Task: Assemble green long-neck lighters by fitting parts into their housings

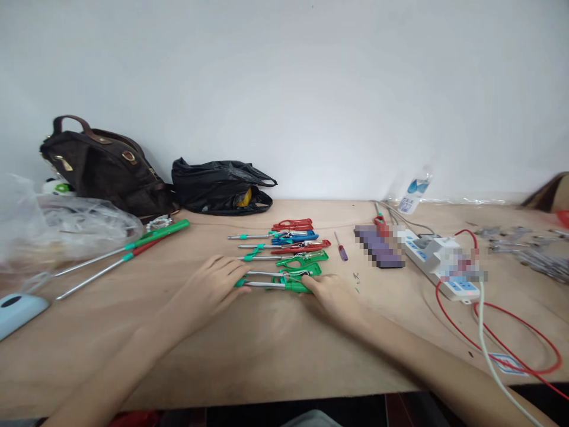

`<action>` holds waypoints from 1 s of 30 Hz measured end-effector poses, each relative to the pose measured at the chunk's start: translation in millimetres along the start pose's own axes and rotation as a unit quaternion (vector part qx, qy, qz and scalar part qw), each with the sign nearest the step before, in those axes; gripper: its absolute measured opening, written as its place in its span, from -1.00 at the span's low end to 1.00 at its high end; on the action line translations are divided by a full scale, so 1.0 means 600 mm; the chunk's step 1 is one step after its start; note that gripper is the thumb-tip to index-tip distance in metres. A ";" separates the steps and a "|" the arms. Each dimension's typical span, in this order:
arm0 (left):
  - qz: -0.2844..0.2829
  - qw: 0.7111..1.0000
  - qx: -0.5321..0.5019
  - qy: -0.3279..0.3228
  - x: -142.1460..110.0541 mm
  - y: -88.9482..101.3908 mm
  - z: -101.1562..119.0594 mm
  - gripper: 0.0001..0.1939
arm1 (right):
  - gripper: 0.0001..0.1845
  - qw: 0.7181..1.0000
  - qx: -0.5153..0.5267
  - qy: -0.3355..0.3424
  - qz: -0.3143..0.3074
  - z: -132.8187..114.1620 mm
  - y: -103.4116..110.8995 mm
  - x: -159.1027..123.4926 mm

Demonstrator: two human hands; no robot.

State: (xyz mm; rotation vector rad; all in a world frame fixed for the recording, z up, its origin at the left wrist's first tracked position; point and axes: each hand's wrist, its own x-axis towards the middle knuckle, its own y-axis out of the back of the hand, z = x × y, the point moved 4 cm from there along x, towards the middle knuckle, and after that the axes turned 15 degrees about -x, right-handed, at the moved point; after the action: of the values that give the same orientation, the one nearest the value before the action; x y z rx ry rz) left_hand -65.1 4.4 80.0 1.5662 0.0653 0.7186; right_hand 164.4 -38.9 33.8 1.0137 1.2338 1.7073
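Note:
A row of long-tubed lighters lies in front of me, with handle shells in several colours. My right hand (333, 296) is closed on the green handle of the nearest lighter (269, 285). At the other end of its metal tube, the fingers of my left hand (217, 279) close around the green tip; its thumb is hidden. Behind it lie two open green shells (306, 258) with tubes and small inner parts in them. Farther back are a red shell (309, 246), a blue shell (296, 238) and another red shell (292, 225).
To the right are a small screwdriver (341, 248), a dark purple block (380, 246), a power strip (444, 267) with looping red wires, and metal parts (544, 264). Left, two long lighters (133, 249) lie near a clear plastic bag (89, 228). Bags (217, 184) stand by the wall.

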 end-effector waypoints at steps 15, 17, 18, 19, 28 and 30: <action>-0.005 0.996 -0.048 -0.080 0.034 -0.051 0.080 -0.51 | -0.79 0.998 0.001 0.055 0.010 -0.023 0.017 -0.009; 0.004 0.995 -0.056 -0.082 0.043 -0.061 0.091 -0.50 | -0.79 0.998 0.008 0.058 0.011 -0.027 0.020 -0.011; 0.004 0.995 -0.062 -0.079 0.045 -0.065 0.093 -0.50 | -0.79 0.998 0.011 0.058 0.010 -0.027 0.021 -0.011; 0.002 0.995 -0.068 -0.075 0.046 -0.067 0.093 -0.51 | -0.78 0.998 0.013 0.058 0.007 -0.027 0.021 -0.011; -0.036 0.998 -0.016 -0.047 0.041 -0.054 0.084 -0.50 | -0.80 0.999 0.004 0.041 -0.008 -0.021 0.021 -0.009; -0.035 0.998 -0.002 -0.054 0.040 -0.057 0.087 -0.50 | -0.78 0.999 -0.001 0.049 -0.004 -0.023 0.019 -0.009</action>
State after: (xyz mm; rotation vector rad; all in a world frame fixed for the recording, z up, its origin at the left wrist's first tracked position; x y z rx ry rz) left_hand -8.5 -25.5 60.9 1.5880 0.0383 0.5787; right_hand 152.5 -51.1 41.1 0.9326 1.2963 1.7703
